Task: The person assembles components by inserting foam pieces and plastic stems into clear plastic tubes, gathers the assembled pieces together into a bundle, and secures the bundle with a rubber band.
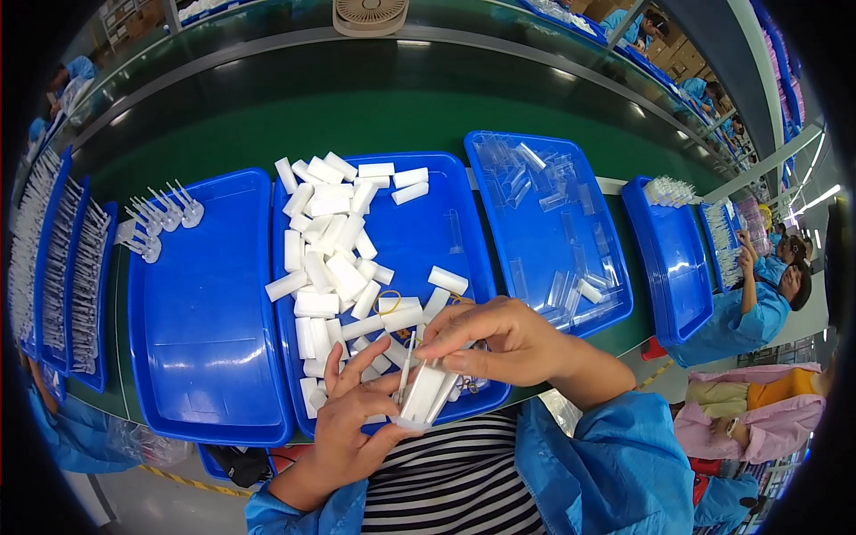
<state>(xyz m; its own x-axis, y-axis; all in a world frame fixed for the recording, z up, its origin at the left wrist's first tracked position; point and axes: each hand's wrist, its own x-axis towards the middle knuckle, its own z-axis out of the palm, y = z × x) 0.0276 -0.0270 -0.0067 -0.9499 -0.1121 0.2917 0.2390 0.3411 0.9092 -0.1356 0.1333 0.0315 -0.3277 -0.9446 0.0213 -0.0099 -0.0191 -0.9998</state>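
Close to my body, my left hand [352,432] holds a white rectangular block [426,394] with clear plastic around its lower end. A thin white stick [406,373] stands along the block's left side. My right hand [504,341] pinches at the top of the piece, thumb and forefinger together; the fingers partly hide what they grip. Beneath both hands lies a blue tray [415,241] with many loose white blocks [334,214] heaped on its left side. A few yellow rubber bands [390,301] lie among them.
Right of it, a blue tray [530,245] carries clear plastic sleeves [557,174]. The left blue tray [205,330] has white stemmed parts [165,214] at its top corner. Stacked blue trays [670,276] stand farther right. A fan [370,13] sits beyond the green belt [383,125]. Other people work nearby.
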